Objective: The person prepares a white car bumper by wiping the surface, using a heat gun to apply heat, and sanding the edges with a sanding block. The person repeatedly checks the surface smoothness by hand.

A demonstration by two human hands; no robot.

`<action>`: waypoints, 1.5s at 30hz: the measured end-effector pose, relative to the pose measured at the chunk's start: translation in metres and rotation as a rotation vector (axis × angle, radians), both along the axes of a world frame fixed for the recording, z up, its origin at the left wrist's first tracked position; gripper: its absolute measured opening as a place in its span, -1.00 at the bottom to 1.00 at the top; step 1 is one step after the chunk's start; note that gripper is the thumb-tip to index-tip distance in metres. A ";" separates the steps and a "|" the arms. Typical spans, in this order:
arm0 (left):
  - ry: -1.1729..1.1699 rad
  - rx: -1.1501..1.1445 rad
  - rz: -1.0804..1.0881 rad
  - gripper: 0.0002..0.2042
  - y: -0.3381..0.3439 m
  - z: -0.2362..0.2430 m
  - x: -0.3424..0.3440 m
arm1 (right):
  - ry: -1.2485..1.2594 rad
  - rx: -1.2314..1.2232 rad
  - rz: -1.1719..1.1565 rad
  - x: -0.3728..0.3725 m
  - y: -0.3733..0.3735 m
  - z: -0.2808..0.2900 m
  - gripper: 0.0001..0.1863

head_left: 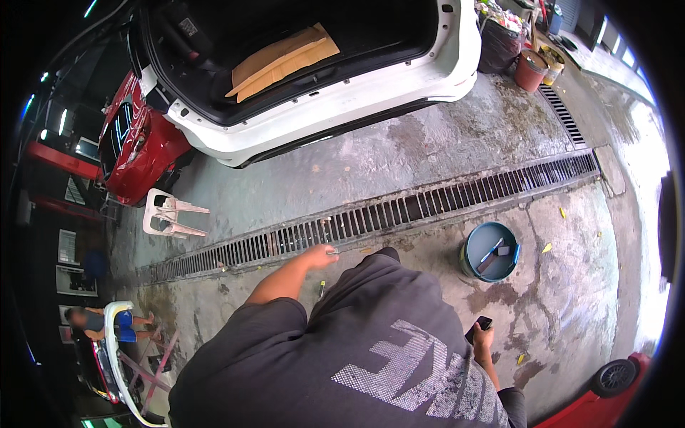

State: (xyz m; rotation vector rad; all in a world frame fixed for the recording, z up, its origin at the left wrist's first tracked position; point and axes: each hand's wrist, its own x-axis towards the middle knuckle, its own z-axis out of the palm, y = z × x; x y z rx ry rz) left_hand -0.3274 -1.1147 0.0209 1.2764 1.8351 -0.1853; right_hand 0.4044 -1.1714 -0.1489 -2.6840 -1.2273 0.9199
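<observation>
My left hand (321,257) is out in front over the edge of the floor drain, fingers closed around a small thin item too small to name. Down by my right side, my right hand (485,337) grips a black smartphone (477,327). Ahead of that hand stands a round teal bucket (467,261) with grey-blue liquid inside. A blue-handled tool (490,250) and a small grey block (504,251) are in the bucket. On the concrete below my left hand lies a small yellow and dark object (322,289).
A long metal drain grate (385,215) crosses the floor. Beyond it is a white car (335,118) with its boot open and cardboard (285,60) inside. A plastic stool (171,214) lies tipped on the left. Another person (125,324) sits at far left beside a bumper (114,349).
</observation>
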 end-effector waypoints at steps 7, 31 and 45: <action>0.267 -0.088 0.155 -0.07 -0.089 -0.004 -0.113 | 0.147 0.061 -0.043 -0.048 0.039 -0.025 -0.42; 0.769 0.393 0.005 0.30 0.264 -0.039 -0.743 | -0.292 0.028 -0.230 -0.507 0.095 0.154 -0.46; 0.835 0.918 0.090 0.20 0.275 -0.133 -0.795 | -0.353 -0.203 -0.349 -0.565 0.058 0.262 -0.53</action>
